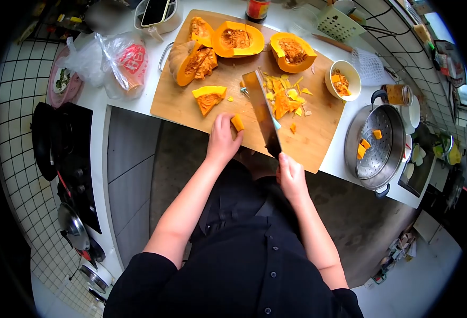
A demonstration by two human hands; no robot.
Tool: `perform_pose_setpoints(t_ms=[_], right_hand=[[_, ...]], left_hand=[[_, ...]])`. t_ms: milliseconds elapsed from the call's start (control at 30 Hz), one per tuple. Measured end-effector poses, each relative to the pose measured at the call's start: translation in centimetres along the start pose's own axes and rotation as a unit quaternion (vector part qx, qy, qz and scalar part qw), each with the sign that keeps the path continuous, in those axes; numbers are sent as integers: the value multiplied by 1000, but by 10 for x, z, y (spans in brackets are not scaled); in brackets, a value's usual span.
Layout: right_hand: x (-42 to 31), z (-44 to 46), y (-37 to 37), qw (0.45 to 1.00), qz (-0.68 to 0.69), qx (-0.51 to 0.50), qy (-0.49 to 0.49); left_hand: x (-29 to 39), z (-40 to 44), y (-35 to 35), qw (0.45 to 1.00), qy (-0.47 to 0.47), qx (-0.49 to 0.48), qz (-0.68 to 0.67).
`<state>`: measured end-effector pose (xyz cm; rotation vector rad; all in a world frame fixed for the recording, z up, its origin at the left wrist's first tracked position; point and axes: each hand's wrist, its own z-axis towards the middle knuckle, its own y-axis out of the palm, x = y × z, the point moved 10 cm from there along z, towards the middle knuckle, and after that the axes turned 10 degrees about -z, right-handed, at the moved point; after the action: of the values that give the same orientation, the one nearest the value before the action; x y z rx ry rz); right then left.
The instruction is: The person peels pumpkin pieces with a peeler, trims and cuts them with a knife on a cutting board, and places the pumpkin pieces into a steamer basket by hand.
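Note:
My right hand (293, 177) is closed around the dark handle of a cleaver (261, 106), its blade slanting up and left over the cutting board (175, 100). At the board's near edge, my left hand (224, 140) grips a small pumpkin piece (237, 122) between thumb and fingers. Just beyond it lies a pumpkin wedge (210, 99) with stringy flesh. Right of the blade is a pile of pumpkin peelings and scraps (284, 100). Larger seeded chunks, among them a pumpkin chunk (239, 40) and another pumpkin chunk (293, 53), sit along the far side.
A white bowl (343, 79) of pumpkin scraps stands on the board's right corner. Right of the board, a steamer pot (374, 146) holds several pumpkin cubes. Plastic bags (122, 66) lie at the left. A stove (77, 164) is at far left, a jar (397, 95) at right.

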<state>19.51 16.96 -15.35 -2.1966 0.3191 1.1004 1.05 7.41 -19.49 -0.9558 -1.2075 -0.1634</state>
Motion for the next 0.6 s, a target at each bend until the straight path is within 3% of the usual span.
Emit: perform_pose_setpoints(t_ms=[167, 300, 333, 367, 400, 467, 500, 567, 600], right_hand=[[21, -18, -23, 987, 121, -50, 95], [32, -29, -39, 967, 215, -60, 123], [33, -33, -43, 962, 232, -71, 124], [31, -37, -47, 958, 251, -83, 111], [32, -41, -48, 944, 293, -95, 122], [36, -51, -47, 896, 403, -153, 108], [40, -55, -46, 870, 448, -162, 126], [34, -62, -57, 873, 437, -155, 153], [34, -65, -62, 874, 432, -148, 167]], left_hand=[[17, 11, -2, 998, 46, 23, 23], [19, 20, 16, 985, -82, -43, -144], [8, 16, 34, 928, -161, -77, -327], [5, 10, 55, 830, -234, -109, -494], [16, 6, 74, 696, -300, -136, -638], [56, 6, 103, 563, -330, -228, -723], [78, 6, 114, 523, -354, -251, -734], [128, 5, 134, 424, -366, -331, -759], [139, 6, 139, 422, -372, -335, -756]])
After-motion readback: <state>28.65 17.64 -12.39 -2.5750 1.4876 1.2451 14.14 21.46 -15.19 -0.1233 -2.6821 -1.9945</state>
